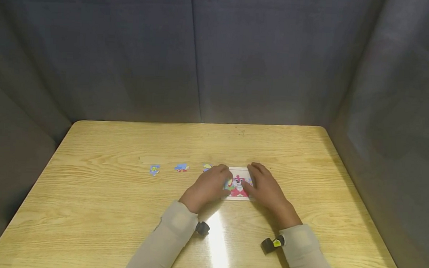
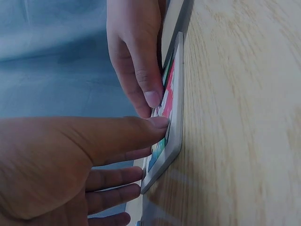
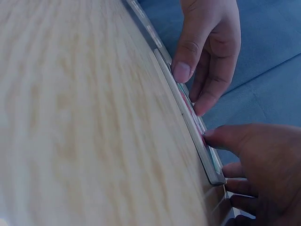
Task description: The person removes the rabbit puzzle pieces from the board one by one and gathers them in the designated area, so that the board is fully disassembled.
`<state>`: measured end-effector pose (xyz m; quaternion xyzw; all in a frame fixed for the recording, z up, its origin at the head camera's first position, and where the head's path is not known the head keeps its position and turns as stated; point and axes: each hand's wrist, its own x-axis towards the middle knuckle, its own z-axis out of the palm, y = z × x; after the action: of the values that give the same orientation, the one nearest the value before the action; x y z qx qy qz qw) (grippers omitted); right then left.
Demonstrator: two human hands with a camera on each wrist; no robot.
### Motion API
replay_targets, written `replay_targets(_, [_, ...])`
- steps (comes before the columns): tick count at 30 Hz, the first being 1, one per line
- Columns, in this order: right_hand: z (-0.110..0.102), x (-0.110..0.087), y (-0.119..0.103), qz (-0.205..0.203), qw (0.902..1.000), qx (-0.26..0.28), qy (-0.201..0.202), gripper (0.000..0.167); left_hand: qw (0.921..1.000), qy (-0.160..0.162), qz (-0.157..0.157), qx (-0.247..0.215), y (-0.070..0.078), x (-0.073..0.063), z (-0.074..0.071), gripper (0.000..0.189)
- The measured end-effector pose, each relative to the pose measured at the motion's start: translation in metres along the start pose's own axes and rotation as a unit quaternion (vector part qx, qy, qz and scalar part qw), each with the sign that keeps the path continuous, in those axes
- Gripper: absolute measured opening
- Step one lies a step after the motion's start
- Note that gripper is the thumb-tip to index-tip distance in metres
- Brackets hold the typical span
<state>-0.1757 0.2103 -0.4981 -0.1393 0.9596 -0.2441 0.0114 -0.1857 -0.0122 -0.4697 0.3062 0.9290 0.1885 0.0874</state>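
Observation:
A small jigsaw puzzle in a white tray [image 1: 238, 198] lies flat on the table. A pink bear-like figure [image 1: 238, 188] shows among its pieces, and bare white backing shows at the top. My left hand [image 1: 211, 186] is at the tray's left side, its straight thumb [image 2: 136, 132] touching the pieces and its other fingers by the tray's edge. At the right side, my right hand [image 1: 268, 189] rests its thumb [image 3: 225, 136] on the puzzle, with its other fingers extended by the edge. Both hands hide parts of the puzzle.
Left of the tray lie loose puzzle pieces: one with a yellow flower [image 1: 154, 169], a blue and red one [image 1: 181, 167], and one partly behind my left hand, with yellow on it [image 1: 207, 167]. Grey curtains [image 1: 131, 56] stand around the wooden table [image 1: 97, 209].

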Motion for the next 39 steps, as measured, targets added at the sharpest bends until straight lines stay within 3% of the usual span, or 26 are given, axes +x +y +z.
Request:
replay_targets(20, [-0.003, -0.0012, -0.0032, -0.006, 0.9999, 0.01, 0.005, 0.068, 0.9998, -0.004, -0.012, -0.018, 0.0021, -0.0008, -0.0033, 0.046])
replay_targets(29, [-0.0001, -0.0001, -0.0008, -0.009, 0.9999, 0.006, 0.009, 0.068, 0.9996, -0.01, 0.002, -0.028, 0.0019, -0.0026, -0.0069, 0.043])
replay_targets(39, [-0.001, -0.0015, -0.002, -0.006, 1.0, 0.007, 0.002, 0.069, 0.9998, 0.006, 0.014, 0.012, 0.0011, 0.0007, -0.0069, 0.035])
